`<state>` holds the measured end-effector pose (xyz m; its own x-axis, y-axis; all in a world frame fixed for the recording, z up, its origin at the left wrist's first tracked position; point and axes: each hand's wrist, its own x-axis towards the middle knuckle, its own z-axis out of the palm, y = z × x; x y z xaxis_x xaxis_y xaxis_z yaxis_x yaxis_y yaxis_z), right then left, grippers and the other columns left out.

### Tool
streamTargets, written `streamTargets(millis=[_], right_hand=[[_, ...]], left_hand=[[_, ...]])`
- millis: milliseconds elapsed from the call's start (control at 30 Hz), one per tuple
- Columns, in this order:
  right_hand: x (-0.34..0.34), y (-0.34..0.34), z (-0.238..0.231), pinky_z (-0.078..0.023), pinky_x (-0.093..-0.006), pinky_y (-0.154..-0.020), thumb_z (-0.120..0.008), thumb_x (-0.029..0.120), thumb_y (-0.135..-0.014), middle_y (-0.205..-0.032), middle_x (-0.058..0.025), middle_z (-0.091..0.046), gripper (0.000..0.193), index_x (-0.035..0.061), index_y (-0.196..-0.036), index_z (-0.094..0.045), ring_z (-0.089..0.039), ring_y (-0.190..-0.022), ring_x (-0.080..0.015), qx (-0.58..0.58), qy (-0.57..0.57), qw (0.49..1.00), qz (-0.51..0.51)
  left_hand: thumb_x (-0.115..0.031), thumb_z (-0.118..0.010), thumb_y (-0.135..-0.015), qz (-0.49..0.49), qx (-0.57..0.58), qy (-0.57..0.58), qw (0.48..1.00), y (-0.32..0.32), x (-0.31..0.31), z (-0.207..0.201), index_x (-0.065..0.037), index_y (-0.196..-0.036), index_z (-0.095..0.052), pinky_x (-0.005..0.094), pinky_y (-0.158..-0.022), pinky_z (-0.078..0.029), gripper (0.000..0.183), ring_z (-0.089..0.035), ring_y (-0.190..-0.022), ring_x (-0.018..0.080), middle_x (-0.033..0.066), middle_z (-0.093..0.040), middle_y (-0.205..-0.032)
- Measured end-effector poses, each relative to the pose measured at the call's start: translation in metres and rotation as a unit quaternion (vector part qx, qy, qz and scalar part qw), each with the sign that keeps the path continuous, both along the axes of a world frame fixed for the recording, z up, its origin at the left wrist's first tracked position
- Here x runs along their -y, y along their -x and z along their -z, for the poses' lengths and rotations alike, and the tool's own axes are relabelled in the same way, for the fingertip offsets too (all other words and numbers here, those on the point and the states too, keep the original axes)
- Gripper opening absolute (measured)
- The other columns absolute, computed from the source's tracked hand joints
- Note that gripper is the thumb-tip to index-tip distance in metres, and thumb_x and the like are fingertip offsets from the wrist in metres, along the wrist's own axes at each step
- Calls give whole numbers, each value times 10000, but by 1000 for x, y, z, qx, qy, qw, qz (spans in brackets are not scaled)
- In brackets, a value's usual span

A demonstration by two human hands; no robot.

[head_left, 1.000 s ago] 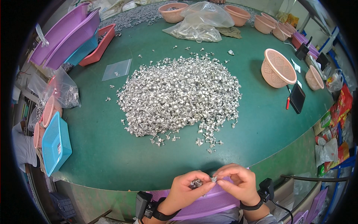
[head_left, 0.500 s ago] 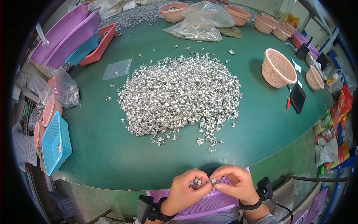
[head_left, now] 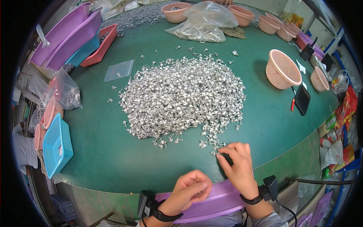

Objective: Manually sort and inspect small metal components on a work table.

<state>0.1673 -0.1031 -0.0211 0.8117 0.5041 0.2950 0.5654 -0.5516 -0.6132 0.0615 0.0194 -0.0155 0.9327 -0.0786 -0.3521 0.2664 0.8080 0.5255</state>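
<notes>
The heap of small silvery metal parts [head_left: 183, 96] sits mid-worktop [head_left: 94, 155]; directions here are taken from its centre. At five o'clock the right hand [head_left: 239, 166] reaches over the near edge, thumb and forefinger nearly together at a stray metal part [head_left: 213, 153]; I cannot tell whether these fingers have closed on it. At six o'clock the left hand [head_left: 191, 189] hangs over a purple basket [head_left: 215, 207], its fingers curled inward and hiding the palm, so I cannot tell whether they grip anything. That basket fills the space between the person and the worktop's edge. A black cable [head_left: 291, 212] trails from the black box [head_left: 270, 188] at the right wrist.

Loose parts fringe the heap, thickest at five o'clock, just where the right fingers work. A flat clear bag [head_left: 119, 70] lies near the heap towards ten, with a red bin [head_left: 101, 47] and stacked purple trays [head_left: 72, 36] beyond. A blue tray [head_left: 57, 145] stands at eight. A bulky clear bag [head_left: 204, 22] blocks the far side at twelve, between two peach basins [head_left: 242, 16]. Towards three are a tilted peach basket [head_left: 283, 70] and a flat black object [head_left: 302, 100].
</notes>
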Motion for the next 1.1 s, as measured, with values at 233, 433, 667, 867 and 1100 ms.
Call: streamTargets(millis=[233,433,667,867,1100], right_hand=[[14,7,-6,-371,-261,-610,-614,35,-649,-787,-50,-539,120,63,-758,-572,-472,-713,-185,-145,-98,984,-26],[29,14,-5,-362,-183,-569,-598,-15,-675,-820,-56,-563,121,24,-783,-559,-457,-643,-71,-320,-277,906,-22],[34,15,-5,-387,-184,-597,-569,-65,-688,-820,-72,-556,157,-4,-829,-533,-487,-695,-78,-369,-335,866,-40],[39,16,-3,-418,-201,-634,-547,-78,-706,-819,-86,-552,157,-25,-851,-517,-525,-743,-102,-412,-409,812,-58],[47,20,-8,-455,-214,-651,-525,-40,-744,-849,-104,-568,195,-53,-938,-514,-563,-786,-151,-502,-373,778,-51]], left_hand=[[-70,-578,-736,-37,24,-446,894,-10,-11,-6,-18,-743,-522,157,-496,-361,77,-453,-583,10,-13,-520,-612],[-94,-567,-745,99,67,-430,895,-7,-2,-14,-7,-800,-533,191,-538,-394,108,-477,-594,37,5,-544,-657],[-99,-582,-708,116,283,-597,742,5,21,-2,-30,-833,-551,284,-666,-427,146,-545,-747,199,83,-563,-791],[-72,-571,-698,-41,135,-764,629,-44,-13,-10,-21,-845,-556,288,-654,-397,156,-513,-699,236,89,-527,-753],[-69,-591,-678,-21,178,-825,536,-60,-26,6,-9,-845,-568,294,-588,-396,179,-487,-662,230,79,-492,-717]])
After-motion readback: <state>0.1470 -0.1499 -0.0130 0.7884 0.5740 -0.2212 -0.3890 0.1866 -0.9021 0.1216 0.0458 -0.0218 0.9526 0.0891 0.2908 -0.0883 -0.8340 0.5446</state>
